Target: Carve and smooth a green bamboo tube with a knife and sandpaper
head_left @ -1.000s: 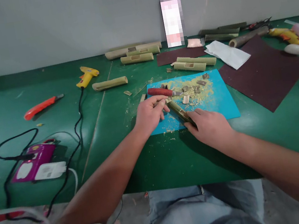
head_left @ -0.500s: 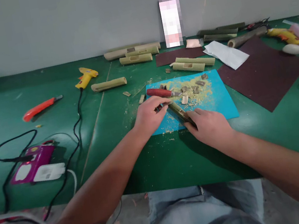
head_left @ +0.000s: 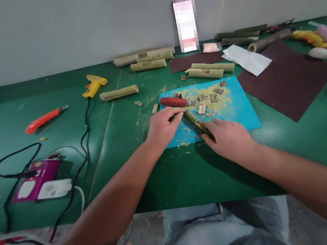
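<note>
A short green bamboo tube lies slanted between my two hands over the blue sheet. My right hand is wrapped round its near end. At the far end, my left hand is closed, its thumb and fingertips pinched on the tube; whether something small is also between them cannot be seen. Just beyond my left fingers lies a red-handled knife with a short metal blade. Bamboo chips and pale shavings cover the sheet around it.
Cut bamboo tubes lie along the back, with a phone leaning on the wall. Dark brown sheets lie right. At left are a yellow glue gun, a red cutter and a purple power strip with cords.
My left thumb and fingers have drawn closer together at the tube's far end. The right hand keeps its hold, and the tube has hardly moved.
</note>
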`<control>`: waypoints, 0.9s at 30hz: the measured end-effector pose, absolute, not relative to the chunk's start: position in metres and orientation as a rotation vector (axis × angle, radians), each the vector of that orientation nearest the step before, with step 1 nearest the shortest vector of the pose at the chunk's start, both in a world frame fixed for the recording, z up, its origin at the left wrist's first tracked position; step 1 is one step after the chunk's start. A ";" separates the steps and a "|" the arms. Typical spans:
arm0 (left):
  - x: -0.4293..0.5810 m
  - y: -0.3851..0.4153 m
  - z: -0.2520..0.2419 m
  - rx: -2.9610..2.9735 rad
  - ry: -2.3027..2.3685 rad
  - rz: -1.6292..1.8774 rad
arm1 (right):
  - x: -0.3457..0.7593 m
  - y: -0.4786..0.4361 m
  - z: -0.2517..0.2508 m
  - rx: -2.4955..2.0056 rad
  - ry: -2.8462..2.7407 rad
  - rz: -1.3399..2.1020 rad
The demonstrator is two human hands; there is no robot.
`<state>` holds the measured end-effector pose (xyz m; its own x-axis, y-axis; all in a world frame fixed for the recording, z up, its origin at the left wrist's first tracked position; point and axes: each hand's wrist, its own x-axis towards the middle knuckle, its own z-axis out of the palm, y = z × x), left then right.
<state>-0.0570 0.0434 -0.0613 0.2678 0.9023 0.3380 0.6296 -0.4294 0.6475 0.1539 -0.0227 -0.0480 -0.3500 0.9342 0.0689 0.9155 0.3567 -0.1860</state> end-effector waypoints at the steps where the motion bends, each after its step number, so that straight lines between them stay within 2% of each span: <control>1: -0.056 0.043 -0.062 2.090 1.394 0.981 | 0.154 -0.023 -0.048 -1.686 -2.452 0.173; 7: -0.050 0.041 -0.068 1.834 1.289 0.970 | 0.152 -0.023 -0.046 -1.709 -2.465 0.200; 15: -0.053 0.040 -0.060 2.221 1.332 0.895 | 0.153 -0.023 -0.046 -1.708 -2.461 0.190; 27: -0.057 0.046 -0.062 2.355 1.260 0.864 | 0.154 -0.022 -0.048 -1.684 -2.449 0.200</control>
